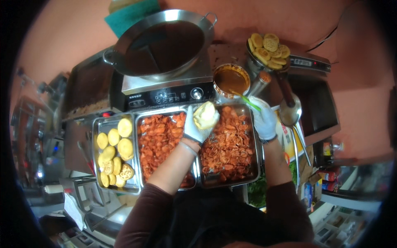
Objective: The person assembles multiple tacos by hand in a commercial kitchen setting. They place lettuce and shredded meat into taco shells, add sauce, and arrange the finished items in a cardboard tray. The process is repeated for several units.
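My left hand (192, 128), in a white glove, is closed round a pale round bun (205, 115) and holds it above the two trays of reddish-brown sliced meat. White filling or crumb shows on the bun's upper side; I cannot tell which. In my gloved right hand (264, 120) is a green-handled utensil (251, 103), gripped between the fingers. Its far end reaches over the rim of a metal pot (218, 91) of brown sauce. Whether that end is a brush or a spoon is hidden.
At left, a steel tray (96, 144) holds several yellow flatbreads. Behind stands a wide pan (165, 45) of dark liquid on an induction cooker (165, 97). More flatbreads (269, 49) are piled at the back right. A ladle (290, 111) lies right of my right hand, near leafy greens (257, 192).
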{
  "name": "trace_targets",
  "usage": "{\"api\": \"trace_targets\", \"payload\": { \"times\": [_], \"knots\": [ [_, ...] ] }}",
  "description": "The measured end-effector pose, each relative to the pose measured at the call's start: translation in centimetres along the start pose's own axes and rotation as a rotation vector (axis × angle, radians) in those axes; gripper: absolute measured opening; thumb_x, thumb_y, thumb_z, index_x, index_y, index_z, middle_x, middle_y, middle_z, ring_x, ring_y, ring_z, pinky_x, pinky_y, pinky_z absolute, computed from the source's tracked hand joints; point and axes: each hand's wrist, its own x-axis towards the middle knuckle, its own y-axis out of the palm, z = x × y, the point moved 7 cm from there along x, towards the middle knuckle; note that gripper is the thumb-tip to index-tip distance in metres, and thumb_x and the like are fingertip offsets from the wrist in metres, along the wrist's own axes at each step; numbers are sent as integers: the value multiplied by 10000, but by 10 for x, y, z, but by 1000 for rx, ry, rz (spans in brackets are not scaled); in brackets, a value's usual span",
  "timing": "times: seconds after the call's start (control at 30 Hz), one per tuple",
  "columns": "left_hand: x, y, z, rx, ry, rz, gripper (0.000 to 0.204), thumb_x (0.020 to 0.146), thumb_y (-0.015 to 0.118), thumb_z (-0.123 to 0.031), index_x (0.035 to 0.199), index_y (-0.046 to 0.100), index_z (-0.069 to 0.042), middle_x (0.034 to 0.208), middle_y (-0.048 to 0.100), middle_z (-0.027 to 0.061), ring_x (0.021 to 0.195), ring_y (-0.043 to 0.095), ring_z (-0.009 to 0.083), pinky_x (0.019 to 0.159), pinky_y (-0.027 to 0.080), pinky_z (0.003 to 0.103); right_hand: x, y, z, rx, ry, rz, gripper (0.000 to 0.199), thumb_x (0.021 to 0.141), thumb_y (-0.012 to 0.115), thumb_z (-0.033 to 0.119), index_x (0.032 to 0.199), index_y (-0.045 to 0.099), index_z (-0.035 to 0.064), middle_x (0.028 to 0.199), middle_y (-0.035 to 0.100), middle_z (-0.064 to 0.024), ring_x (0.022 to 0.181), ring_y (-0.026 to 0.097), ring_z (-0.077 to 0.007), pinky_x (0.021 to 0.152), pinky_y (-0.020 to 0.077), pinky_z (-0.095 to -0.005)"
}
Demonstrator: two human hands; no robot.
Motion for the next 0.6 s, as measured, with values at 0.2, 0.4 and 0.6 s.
{"api": "trace_targets", "payload": {
  "times": [0.2, 0.4, 0.6],
  "knots": [
    [-15, 8, -11, -33, 6, 18, 667, 1035, 400, -605, 1395, 534, -61, 1383, 570, 193, 1259, 543, 419, 1086, 449, 588, -44, 10, 67, 556, -12, -40, 250, 932, 691, 20, 1171, 677, -52, 1182, 707, -217, 1053, 720, -272, 900, 610, -349],
    [-42, 9, -12, 7, 3, 79, 731, 1005, 398, -665, 1385, 518, -54, 1378, 549, 204, 1266, 540, 397, 1085, 436, 583, -69, 52, 107, -95, -257, 147, 327, 883, 744, 113, 1202, 681, 86, 1136, 719, -86, 847, 724, -225, 706, 588, -298],
    [-61, -10, -14, 50, -75, 123, 717, 1009, 459, -620, 1346, 532, 8, 1313, 595, 195, 1192, 589, 353, 1075, 450, 551, -81, 68, 140, -291, -293, 457, 365, 890, 709, 128, 1250, 670, 84, 1188, 685, -96, 924, 708, -229, 737, 594, -305]
  ]
}}
